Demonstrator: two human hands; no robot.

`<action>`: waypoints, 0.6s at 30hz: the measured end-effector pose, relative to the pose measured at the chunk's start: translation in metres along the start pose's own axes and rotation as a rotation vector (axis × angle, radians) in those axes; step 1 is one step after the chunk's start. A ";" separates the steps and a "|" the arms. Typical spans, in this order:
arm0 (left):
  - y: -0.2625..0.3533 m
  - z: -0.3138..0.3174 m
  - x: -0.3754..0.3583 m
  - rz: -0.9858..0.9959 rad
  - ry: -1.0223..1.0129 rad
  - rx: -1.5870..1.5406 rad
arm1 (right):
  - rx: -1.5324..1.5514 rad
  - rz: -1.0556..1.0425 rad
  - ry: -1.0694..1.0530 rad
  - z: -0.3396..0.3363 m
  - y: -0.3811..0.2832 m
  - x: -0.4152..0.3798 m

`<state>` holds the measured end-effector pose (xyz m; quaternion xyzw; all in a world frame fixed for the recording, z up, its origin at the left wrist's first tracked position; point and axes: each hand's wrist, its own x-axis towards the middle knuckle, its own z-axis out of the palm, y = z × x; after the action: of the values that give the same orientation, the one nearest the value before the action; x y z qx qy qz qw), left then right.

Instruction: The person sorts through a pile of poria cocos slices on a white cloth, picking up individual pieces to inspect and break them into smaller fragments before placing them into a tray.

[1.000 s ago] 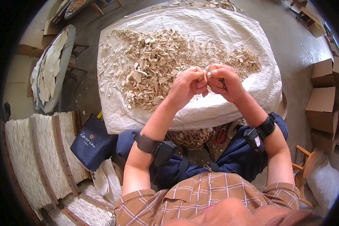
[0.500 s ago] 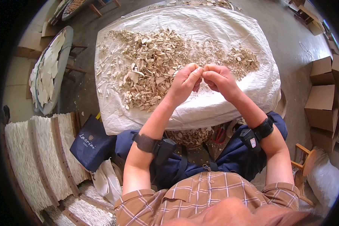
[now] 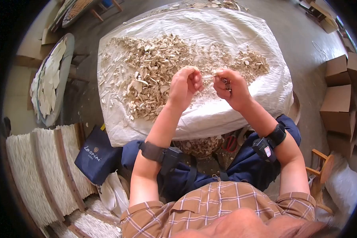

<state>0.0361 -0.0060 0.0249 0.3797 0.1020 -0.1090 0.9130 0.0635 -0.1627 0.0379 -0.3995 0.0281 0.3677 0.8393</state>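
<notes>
Both hands hover over the near part of a cloth-covered table, a short gap apart. My left hand (image 3: 185, 88) is closed, its fingers curled and the thumb side turned inward. My right hand (image 3: 232, 88) is pinched, with something pale at the thumb and forefinger tips and a dark, shiny bit among the curled fingers; I cannot tell what either hand holds. Beyond and left of them spreads a heap of pale dried chips (image 3: 154, 59). A smaller pile of finer pieces (image 3: 252, 61) lies past my right hand. White cloth (image 3: 226, 113) shows below my hands.
Under the table edge stands a container of chips (image 3: 202, 146) beside red-handled scissors (image 3: 229, 142). Stacked trays of white strips (image 3: 47, 170) and a navy bag (image 3: 94, 154) are at left. Cardboard boxes (image 3: 337, 107) and a wooden stool (image 3: 325, 168) stand at right.
My hands, pressed together at the fingertips before, have drawn apart, the left shifting left. The view has tilted slightly.
</notes>
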 end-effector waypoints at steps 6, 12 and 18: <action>-0.017 0.016 0.024 -0.008 0.080 0.142 | -0.216 -0.119 0.238 -0.009 0.003 -0.006; -0.033 0.033 0.033 -0.019 0.108 0.425 | -0.244 -0.137 0.269 -0.022 -0.006 -0.010; -0.042 0.031 0.037 0.279 0.008 0.925 | -0.340 -0.119 0.280 -0.021 -0.008 -0.011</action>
<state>0.0628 -0.0614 0.0083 0.7563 -0.0055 -0.0178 0.6539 0.0661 -0.1869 0.0331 -0.5833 0.0583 0.2579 0.7680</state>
